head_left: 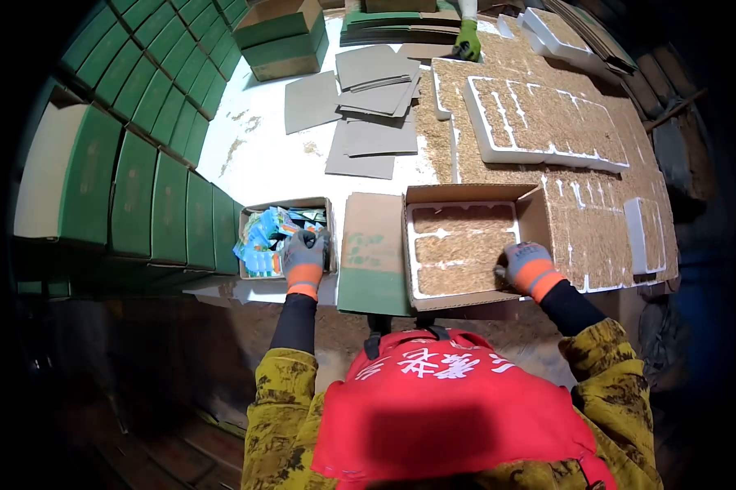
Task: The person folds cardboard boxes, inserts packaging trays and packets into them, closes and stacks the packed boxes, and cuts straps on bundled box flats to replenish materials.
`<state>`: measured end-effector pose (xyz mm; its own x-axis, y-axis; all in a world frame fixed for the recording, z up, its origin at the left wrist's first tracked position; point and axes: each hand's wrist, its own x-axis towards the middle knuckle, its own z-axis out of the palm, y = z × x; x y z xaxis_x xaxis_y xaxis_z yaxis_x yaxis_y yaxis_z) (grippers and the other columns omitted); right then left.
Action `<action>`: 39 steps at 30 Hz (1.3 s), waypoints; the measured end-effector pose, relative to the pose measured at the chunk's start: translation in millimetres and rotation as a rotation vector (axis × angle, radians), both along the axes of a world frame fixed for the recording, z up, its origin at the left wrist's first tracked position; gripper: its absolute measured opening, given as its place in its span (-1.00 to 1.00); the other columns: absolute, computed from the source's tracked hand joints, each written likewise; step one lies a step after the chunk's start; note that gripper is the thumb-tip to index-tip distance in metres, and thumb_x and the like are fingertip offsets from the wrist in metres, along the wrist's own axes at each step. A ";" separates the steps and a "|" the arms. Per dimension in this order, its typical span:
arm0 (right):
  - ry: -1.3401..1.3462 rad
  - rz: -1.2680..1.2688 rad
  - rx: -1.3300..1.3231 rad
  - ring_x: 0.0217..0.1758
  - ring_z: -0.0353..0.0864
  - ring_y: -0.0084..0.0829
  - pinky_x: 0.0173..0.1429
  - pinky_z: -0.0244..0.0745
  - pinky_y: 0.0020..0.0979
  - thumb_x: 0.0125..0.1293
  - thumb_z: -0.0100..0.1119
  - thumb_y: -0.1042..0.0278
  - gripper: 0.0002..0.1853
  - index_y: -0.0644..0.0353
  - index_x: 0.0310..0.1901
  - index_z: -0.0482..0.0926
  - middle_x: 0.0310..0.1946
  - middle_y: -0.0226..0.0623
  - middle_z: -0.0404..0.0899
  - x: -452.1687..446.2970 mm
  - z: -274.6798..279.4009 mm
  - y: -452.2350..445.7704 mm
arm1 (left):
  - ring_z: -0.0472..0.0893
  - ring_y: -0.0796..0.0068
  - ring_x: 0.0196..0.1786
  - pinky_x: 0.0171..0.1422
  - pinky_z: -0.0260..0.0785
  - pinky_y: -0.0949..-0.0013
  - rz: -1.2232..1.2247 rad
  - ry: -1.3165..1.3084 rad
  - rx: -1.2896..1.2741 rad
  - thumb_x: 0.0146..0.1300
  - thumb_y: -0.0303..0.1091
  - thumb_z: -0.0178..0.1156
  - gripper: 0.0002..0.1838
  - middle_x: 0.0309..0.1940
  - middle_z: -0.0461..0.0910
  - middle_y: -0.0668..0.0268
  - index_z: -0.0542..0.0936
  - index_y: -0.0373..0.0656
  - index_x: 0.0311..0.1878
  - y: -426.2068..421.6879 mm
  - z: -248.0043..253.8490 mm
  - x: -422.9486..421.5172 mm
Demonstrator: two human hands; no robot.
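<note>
My left hand (305, 255), in a grey glove with an orange cuff, reaches into a small cardboard box (330, 214) of blue printed packets (263, 237). Its fingers are drawn together over the packets; whether one is pinched cannot be made out. My right hand (523, 265), gloved alike, rests at the right inner side of an open carton (470, 193), its fingers curled. Inside that carton lies a white foam tray (439, 234) filled with a brown, grainy material. Between the two boxes a green and brown carton flap (374, 253) lies flat.
Green cartons (131, 192) are stacked along the left. Loose grey cardboard sheets (380, 98) lie farther back. Filled foam trays (548, 122) cover the right side, some stacked. At the far edge, another person's green-gloved hand (468, 41) touches the trays. An open green carton (282, 45) stands back left.
</note>
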<state>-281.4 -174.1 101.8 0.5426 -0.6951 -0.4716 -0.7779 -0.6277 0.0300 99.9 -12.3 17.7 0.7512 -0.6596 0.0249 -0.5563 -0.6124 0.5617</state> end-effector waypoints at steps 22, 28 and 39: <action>-0.560 0.703 0.096 0.20 0.38 0.06 0.29 0.28 -0.11 0.18 0.16 -0.09 -0.27 0.16 0.29 0.27 0.14 0.09 0.39 225.7 -100.4 -250.5 | 0.61 0.29 -0.16 0.01 0.41 0.29 0.351 0.374 -0.378 0.13 -0.29 0.28 -0.72 -0.25 0.66 0.15 0.63 -0.27 -0.15 38.1 -56.0 38.7; -0.077 0.476 -0.172 0.47 0.02 0.02 0.47 -0.02 -0.12 0.08 0.23 -0.03 -0.03 0.32 0.40 0.00 0.41 0.12 0.00 270.5 -163.4 -250.7 | 0.58 0.50 -0.30 -0.14 0.43 0.41 0.489 0.241 -0.482 0.09 -0.31 0.34 -0.67 -0.32 0.66 0.24 0.65 -0.23 -0.08 31.5 -40.0 14.1; -0.423 0.690 -0.419 -0.22 0.59 -0.04 -0.16 0.46 -0.06 0.24 0.02 0.19 -0.72 0.10 -0.07 0.52 -0.27 -0.09 0.60 217.3 -113.7 -254.6 | 0.52 0.47 -0.18 -0.01 0.39 0.38 0.685 0.309 -1.006 0.13 -0.41 0.33 -0.72 -0.22 0.60 0.21 0.55 -0.33 -0.14 39.9 -15.5 14.3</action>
